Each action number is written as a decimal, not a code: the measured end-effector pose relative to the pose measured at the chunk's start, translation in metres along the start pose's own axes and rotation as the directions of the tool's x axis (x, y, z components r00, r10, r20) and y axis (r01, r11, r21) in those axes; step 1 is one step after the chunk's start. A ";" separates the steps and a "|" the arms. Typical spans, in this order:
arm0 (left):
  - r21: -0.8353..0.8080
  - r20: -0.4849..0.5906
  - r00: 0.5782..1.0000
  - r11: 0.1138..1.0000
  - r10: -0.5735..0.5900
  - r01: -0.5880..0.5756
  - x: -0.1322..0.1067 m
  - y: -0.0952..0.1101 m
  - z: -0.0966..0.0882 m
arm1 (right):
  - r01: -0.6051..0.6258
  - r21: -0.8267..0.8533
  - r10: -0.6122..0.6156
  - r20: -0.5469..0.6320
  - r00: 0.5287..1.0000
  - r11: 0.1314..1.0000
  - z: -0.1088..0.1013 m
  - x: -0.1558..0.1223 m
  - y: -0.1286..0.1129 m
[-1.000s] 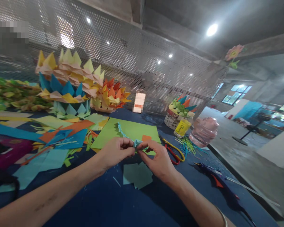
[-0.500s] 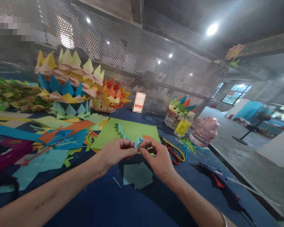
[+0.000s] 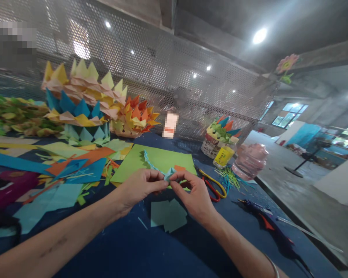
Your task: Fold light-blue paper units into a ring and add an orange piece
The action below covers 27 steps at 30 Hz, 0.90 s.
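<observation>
Your left hand and right hand pinch the folded light-blue paper just below the frame's centre. Lower down, pale-teal paper squares lie overlapping on the bench.

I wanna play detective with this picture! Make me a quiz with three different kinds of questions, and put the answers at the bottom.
1. Pick one: what do the left hand and right hand pinch between their fingertips?
A) a bottle cap
B) a small piece of folded light blue paper
C) a red ribbon

2. True or false: the dark blue glue gun lies farther to the right than the scissors with the red and yellow handles.

3. Fill in the colour: the big flat paper sheet just beyond the hands is ____.

Key: 1. B; 2. true; 3. green.
</observation>
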State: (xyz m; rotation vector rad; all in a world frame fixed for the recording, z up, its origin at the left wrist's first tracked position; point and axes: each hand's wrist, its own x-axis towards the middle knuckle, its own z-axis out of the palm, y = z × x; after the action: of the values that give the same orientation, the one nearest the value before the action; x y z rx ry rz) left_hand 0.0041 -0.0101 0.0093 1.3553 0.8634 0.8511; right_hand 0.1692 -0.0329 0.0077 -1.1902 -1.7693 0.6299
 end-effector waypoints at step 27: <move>-0.239 0.069 0.993 0.965 -0.095 0.109 -0.005 0.001 -0.002 | 0.155 -0.059 -0.152 0.052 0.987 0.986 -0.007 -0.003 -0.007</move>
State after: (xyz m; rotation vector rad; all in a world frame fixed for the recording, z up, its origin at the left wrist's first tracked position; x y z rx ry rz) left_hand -0.0003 -0.0132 0.0101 1.1069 0.7527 0.8060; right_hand 0.1725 -0.0385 0.0154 -1.0755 -1.9125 0.5184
